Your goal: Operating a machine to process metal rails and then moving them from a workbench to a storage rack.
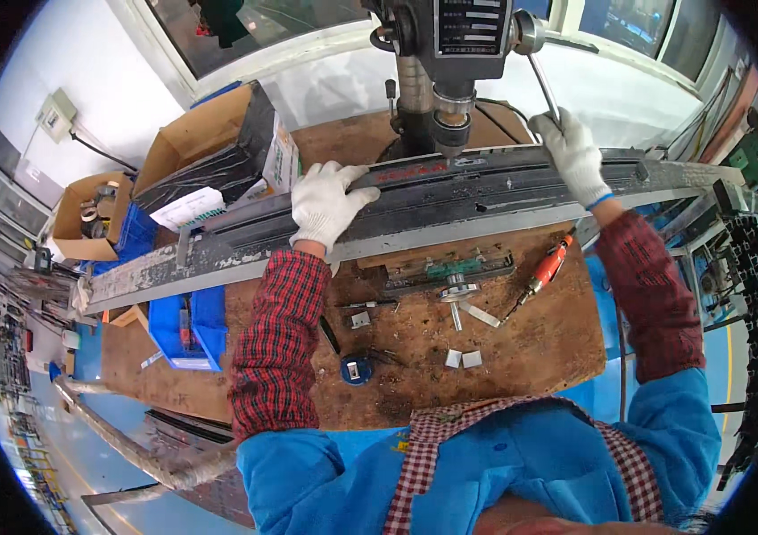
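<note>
My right hand (pixel 568 152), in a white glove, is closed round the metal feed lever (pixel 541 85) of a drill press (pixel 464 53). My left hand (pixel 330 203), gloved too, rests on a long dark metal profile (pixel 432 207), its thumb and forefinger apart. The profile spans the bench under the drill press, from left to far right. Above its far edge hangs the drill chuck (pixel 452 129); the bit's tip is too small to make out. On the near side of the profile sits a machine vise (pixel 450 269) with a round handwheel.
Near the vise lie a red-orange air tool (pixel 547 266), small metal plates (pixel 464 358) and a blue round object (pixel 355 369) on the wooden bench (pixel 522 374). Cardboard boxes (pixel 196 134) and a blue bin (pixel 185 330) stand left. Metal racks (pixel 709 267) stand right.
</note>
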A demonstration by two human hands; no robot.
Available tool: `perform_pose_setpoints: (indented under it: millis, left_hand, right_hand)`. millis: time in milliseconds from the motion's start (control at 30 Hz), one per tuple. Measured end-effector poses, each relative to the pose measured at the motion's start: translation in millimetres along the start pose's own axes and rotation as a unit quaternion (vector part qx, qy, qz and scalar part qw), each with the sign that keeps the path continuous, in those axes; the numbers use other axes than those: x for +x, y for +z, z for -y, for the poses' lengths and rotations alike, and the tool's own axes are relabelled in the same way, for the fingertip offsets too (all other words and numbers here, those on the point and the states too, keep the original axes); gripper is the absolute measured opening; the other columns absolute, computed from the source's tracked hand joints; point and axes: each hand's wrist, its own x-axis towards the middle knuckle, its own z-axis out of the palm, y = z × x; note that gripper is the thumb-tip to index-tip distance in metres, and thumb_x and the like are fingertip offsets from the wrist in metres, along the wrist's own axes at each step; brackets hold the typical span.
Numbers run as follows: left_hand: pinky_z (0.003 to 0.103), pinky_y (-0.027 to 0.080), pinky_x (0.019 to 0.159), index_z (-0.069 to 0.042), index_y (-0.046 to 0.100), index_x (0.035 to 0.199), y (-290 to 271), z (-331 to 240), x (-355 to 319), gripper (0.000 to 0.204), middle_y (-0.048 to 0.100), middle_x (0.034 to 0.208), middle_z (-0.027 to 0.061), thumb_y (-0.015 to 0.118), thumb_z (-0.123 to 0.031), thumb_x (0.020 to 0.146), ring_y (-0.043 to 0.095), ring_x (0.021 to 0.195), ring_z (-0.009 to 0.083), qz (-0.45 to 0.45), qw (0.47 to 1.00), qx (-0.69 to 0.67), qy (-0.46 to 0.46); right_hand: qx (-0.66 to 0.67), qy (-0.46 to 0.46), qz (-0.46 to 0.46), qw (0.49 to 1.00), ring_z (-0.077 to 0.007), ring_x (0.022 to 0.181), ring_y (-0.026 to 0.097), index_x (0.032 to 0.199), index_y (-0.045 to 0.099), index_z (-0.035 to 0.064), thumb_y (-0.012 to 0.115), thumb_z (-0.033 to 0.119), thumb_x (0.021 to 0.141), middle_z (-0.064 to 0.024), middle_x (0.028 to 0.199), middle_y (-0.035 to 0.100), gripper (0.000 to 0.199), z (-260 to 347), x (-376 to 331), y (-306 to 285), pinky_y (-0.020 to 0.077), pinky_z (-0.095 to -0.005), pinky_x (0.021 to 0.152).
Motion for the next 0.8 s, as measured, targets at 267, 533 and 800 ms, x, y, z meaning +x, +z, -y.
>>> perform_pose_setpoints:
  millis: [267,533,800]
  left_hand:
    - [0.036,0.049,0.085,-0.022,0.081,0.111,-5,-1,1,0.044,0.069,0.094,0.0053,0.070,-0.052,0.081,0.062,0.092,0.0254,-0.017,1.000,-0.018,0.004]
    - [0.037,0.050,0.082,-0.020,0.081,0.107,-9,-5,0,0.041,0.070,0.093,0.0060,0.068,-0.050,0.083,0.063,0.090,0.0259,-0.011,1.000,0.003,0.016]
    - [0.041,0.051,0.067,-0.014,0.080,0.087,34,-44,28,0.031,0.071,0.081,0.0080,0.063,-0.040,0.088,0.065,0.074,0.0295,-0.125,0.991,0.047,-0.018]
  right_hand:
    - [-0.226,-0.127,0.085,0.962,-0.0186,0.058,0.058,0.115,0.065,0.0021,0.057,0.023,0.101,-0.0077,0.075,0.066,0.026,75,-7,-124,0.0463,-0.0330,0.056]
    - [-0.218,-0.116,0.095,0.964,-0.0171,0.061,0.059,0.117,0.065,0.0014,0.058,0.018,0.099,-0.0080,0.078,0.066,0.025,69,-11,-114,0.0465,-0.0307,0.057]
    - [0.025,-0.040,0.073,0.996,-0.0165,0.065,0.059,0.119,0.067,0.0060,0.060,0.024,0.099,-0.0043,0.084,0.071,0.028,35,-19,-57,0.0481,-0.0297,0.060]
